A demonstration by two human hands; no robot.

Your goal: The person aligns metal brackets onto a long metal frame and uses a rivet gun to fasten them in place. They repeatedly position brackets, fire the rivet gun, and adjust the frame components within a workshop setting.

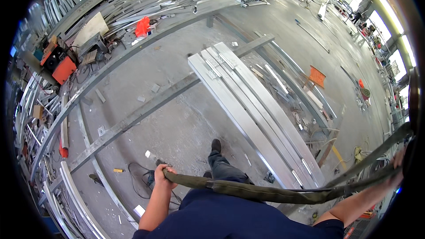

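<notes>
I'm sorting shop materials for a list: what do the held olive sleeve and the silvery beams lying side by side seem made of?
Olive sleeve: probably fabric with a matte finish, judging by its dull, softly creased surface; any core is hidden.
Silvery beams: metal, smooth and fairly shiny, shown by pale reflections; aluminium or galvanised steel, I can't tell which.

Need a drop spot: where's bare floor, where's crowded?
Mostly bare: floor between silver beams, grey crossbar and forward boot; also between orange sheet and blue-tipped bar. Crowded: offcuts right of the beams, scrap pile upper left, olive sleeve across the torso.
</notes>
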